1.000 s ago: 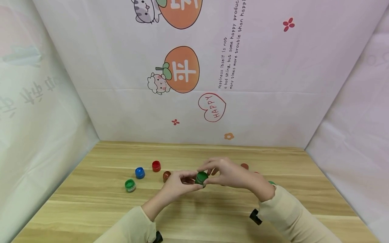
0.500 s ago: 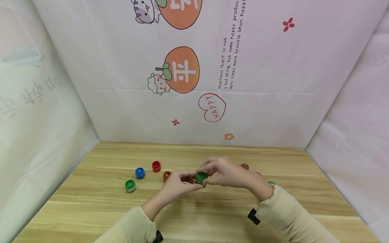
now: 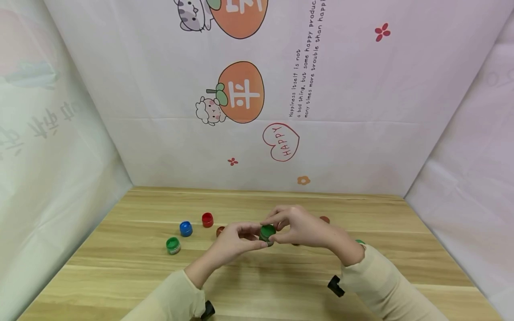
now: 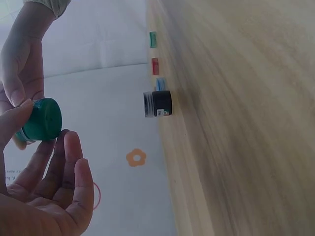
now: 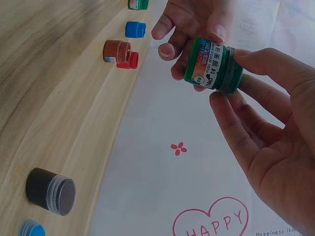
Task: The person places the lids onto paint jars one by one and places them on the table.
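Between both hands, raised above the table, is a small green paint jar [image 3: 267,232]. Its printed label faces the right wrist view, where the ribbed green lid [image 5: 230,71] is on the jar. My left hand [image 3: 237,240] pinches the jar's body between thumb and fingers. The lid end is gripped by the thumb and fingers of my right hand [image 3: 303,227]. In the left wrist view the jar [image 4: 44,120] lies tilted on its side, its lid end towards that camera. Part of the jar is covered by fingers.
Left on the wooden table [image 3: 132,276] stand green [image 3: 173,245], blue [image 3: 186,229] and red [image 3: 207,220] jars. A brown jar [image 3: 220,230] is partly behind my left hand. Brown [image 3: 325,219] and green [image 3: 360,241] pieces show near my right arm, with a black jar [image 5: 49,191].
Both hands keep hold of the green jar and have shifted up very slightly. My left hand now covers more of the brown jar, and a red piece by my right forearm has become hidden.
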The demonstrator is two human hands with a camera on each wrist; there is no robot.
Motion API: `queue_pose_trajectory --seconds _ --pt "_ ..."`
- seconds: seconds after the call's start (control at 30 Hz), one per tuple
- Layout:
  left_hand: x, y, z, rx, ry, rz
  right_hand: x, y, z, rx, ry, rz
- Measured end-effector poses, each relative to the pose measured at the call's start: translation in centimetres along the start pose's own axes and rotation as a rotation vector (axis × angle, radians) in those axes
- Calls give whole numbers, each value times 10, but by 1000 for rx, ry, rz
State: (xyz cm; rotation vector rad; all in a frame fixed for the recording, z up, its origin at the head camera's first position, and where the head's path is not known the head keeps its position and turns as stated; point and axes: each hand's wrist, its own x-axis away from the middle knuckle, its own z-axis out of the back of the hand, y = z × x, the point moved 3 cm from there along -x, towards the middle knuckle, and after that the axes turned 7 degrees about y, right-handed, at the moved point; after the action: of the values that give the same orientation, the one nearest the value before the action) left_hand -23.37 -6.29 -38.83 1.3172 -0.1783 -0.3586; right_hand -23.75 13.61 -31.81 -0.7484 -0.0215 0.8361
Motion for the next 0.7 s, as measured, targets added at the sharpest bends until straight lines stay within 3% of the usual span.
queue_pose_trajectory --seconds 0.4,0.7 --pt "4 -1 19 -28 -26 -27 5 4 4 -16 11 -48" --pt "20 6 50 -115 34 -47 13 13 7 -43 10 -84"
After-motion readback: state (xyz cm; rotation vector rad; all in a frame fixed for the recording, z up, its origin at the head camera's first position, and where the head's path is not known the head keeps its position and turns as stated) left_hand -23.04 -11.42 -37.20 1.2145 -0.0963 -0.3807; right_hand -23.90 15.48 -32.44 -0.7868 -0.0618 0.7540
